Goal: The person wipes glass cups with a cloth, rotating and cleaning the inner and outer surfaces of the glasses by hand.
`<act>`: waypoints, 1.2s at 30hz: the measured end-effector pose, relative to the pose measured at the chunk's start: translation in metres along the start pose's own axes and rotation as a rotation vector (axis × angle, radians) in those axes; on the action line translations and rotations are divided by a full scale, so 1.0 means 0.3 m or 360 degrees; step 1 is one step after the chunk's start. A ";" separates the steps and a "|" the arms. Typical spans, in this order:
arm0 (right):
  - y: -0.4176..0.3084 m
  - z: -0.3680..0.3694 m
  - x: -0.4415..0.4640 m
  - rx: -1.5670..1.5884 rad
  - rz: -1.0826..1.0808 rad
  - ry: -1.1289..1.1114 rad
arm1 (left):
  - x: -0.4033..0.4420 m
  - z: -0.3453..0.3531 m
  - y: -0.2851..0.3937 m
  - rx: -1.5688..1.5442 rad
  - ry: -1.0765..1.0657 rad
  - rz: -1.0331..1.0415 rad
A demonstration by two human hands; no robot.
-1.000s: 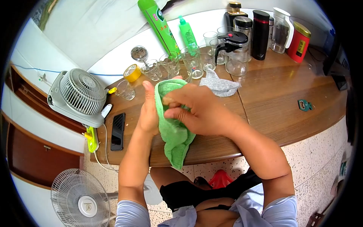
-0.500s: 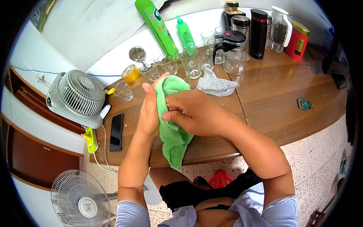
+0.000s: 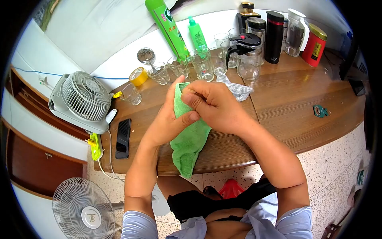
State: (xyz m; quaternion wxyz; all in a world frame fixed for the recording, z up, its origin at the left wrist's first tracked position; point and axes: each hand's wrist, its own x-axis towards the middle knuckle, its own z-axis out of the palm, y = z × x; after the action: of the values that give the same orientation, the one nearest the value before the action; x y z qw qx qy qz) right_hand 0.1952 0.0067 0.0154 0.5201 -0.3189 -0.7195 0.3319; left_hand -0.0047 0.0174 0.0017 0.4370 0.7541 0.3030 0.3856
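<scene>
A green towel [image 3: 190, 149] is bunched between my hands above the table's front edge, its lower end hanging down. My left hand [image 3: 165, 123] wraps round it from the left, thumb laid across the front. At the upper end, my right hand [image 3: 219, 105] is closed with bent fingers, pinching the cloth's edge. Whether anything sits inside the folds is hidden. Just behind my right hand lies a grey-white woven cloth [image 3: 238, 88]. Several drinking glasses, including a clear glass [image 3: 202, 67], stand beyond my hands.
A lidded glass teapot [image 3: 248, 69], black flask [image 3: 274, 40], clear pitcher [image 3: 295, 36] and red tin [image 3: 314, 47] stand at the back right. To the left are a small fan [image 3: 86, 97], a phone [image 3: 123, 138], yellow tape [image 3: 138, 76] and a lone glass [image 3: 131, 95]. A bottle opener [image 3: 319, 111] lies right.
My left thumb has folded from upright to across the towel. My right hand has shifted slightly right and up, and the towel's top has narrowed and moved right.
</scene>
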 end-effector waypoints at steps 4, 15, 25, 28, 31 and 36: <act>-0.009 -0.009 -0.014 0.0111 0.0005 -0.0124 | 0.002 0.018 -0.004 -0.0182 0.0041 -0.0039; 0.016 0.014 0.007 0.0343 -0.0494 -0.0030 | 0.021 -0.004 0.028 -0.1319 0.0124 -0.0307; -0.002 -0.048 0.015 -0.0063 -0.0431 -0.0088 | 0.018 0.005 0.050 -0.0633 0.0285 -0.0111; 0.004 -0.033 0.010 0.0060 -0.0204 -0.0082 | 0.014 0.010 0.002 -0.0097 0.0326 0.0042; -0.003 -0.014 0.001 0.0196 -0.0060 -0.0149 | 0.010 0.013 0.001 -0.0341 0.0266 -0.0044; 0.012 0.008 0.003 0.0316 -0.0220 -0.0147 | 0.009 -0.003 -0.001 -0.0951 0.0149 -0.0341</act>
State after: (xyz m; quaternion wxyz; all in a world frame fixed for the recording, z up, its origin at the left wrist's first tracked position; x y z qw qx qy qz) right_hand 0.1932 0.0090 0.0124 0.5372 -0.1997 -0.7265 0.3791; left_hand -0.0040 0.0200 0.0025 0.6628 0.5376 0.2738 0.4436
